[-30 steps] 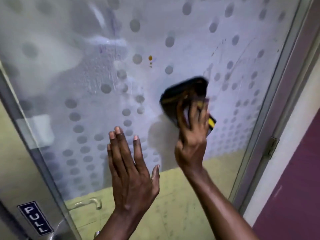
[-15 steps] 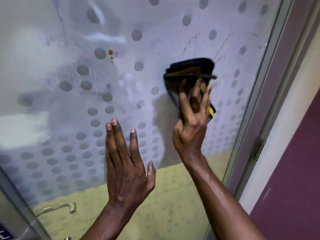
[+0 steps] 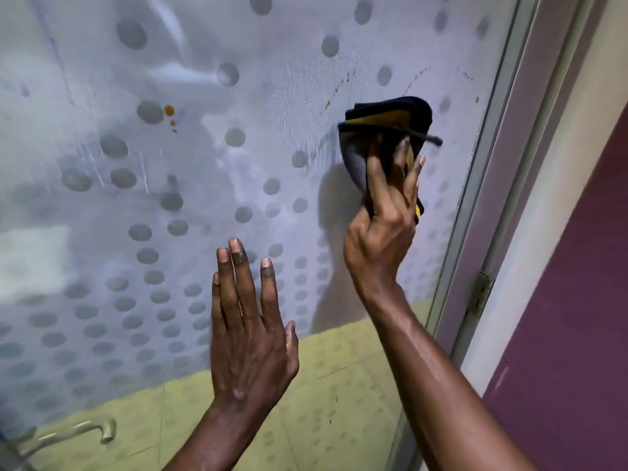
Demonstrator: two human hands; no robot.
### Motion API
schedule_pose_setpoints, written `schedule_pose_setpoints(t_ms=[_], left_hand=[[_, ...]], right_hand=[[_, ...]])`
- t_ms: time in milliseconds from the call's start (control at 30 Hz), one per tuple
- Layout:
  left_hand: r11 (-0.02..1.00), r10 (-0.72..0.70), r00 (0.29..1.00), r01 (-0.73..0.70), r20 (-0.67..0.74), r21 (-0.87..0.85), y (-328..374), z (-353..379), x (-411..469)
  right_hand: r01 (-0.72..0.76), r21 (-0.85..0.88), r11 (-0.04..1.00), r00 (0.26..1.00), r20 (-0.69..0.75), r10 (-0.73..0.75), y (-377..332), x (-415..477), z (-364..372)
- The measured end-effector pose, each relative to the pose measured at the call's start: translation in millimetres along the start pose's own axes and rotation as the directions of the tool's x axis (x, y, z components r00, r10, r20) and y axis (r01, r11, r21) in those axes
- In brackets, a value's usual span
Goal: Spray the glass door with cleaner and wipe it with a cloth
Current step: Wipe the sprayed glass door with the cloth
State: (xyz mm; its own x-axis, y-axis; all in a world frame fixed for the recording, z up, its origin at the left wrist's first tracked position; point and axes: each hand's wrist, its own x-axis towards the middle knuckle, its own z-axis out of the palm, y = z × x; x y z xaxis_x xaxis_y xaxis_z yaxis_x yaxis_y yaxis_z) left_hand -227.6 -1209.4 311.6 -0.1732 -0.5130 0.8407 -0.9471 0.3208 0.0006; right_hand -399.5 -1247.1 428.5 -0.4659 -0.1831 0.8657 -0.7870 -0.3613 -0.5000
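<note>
The frosted glass door (image 3: 210,158) with a grey dot pattern fills most of the view, wet with streaks and small orange spots. My right hand (image 3: 384,229) grips a folded dark cloth with yellow edging (image 3: 384,124) and holds it against the glass near the door's right edge. My left hand (image 3: 244,338) lies flat on the glass lower down, fingers straight and pointing up. No spray bottle is in view.
The metal door frame (image 3: 489,185) runs down the right side, with a hinge (image 3: 481,294) on it. Beyond it is a white and maroon wall (image 3: 577,300). A door handle (image 3: 68,436) shows at the bottom left.
My right hand has carried the cloth up and to the right across the glass, toward the frame. My left hand stays flat on the glass. The view shifted right, and the PULL sign left the frame.
</note>
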Motion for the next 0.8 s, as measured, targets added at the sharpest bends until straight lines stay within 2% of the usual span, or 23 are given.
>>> schedule_pose_setpoints(t_ms=[67,200,267,367,433,467,533,600,667,733,800], left_hand=[[0.999,-0.014,1.0,0.013,-0.017,-0.034,7,1,2],[0.997,0.022,0.999,-0.025,-0.036,-0.078,10,4,10],[0.997,0.032,0.999,-0.033,-0.028,-0.064,5,7,12],[0.996,0.06,0.998,-0.062,-0.03,-0.057,-1,9,11],[0.996,0.065,0.997,-0.067,-0.041,-0.054,-1,9,11],[0.996,0.061,0.997,-0.064,-0.047,-0.06,0,9,11],[0.995,0.05,0.997,-0.055,-0.062,-0.077,4,9,10],[0.995,0.038,0.997,-0.044,-0.072,-0.092,6,10,9],[0.992,0.031,0.996,-0.04,-0.081,-0.116,9,12,10],[0.991,0.048,0.996,-0.057,-0.076,-0.124,12,13,12],[0.99,0.07,0.995,-0.078,-0.073,-0.116,17,16,14]], right_hand=[[0.051,-0.03,0.998,0.998,0.032,-0.05,-5,-16,5],[0.132,-0.066,0.989,0.96,0.256,-0.111,28,-88,-16],[0.13,-0.102,0.986,0.953,0.287,-0.096,45,-99,-27],[-0.032,-0.096,0.995,0.994,0.098,0.042,39,-51,-22],[-0.143,-0.011,0.99,0.988,-0.054,0.142,21,6,-10],[-0.148,0.021,0.989,0.984,-0.094,0.149,11,31,-4],[-0.082,0.043,0.996,0.989,-0.122,0.087,-4,57,4],[0.018,0.008,1.0,0.996,-0.09,-0.017,-10,39,9],[0.138,0.0,0.99,0.99,0.014,-0.138,-2,-5,6],[0.25,-0.015,0.968,0.953,0.18,-0.243,18,-50,-5],[0.295,-0.032,0.955,0.92,0.278,-0.275,44,-67,-21]])
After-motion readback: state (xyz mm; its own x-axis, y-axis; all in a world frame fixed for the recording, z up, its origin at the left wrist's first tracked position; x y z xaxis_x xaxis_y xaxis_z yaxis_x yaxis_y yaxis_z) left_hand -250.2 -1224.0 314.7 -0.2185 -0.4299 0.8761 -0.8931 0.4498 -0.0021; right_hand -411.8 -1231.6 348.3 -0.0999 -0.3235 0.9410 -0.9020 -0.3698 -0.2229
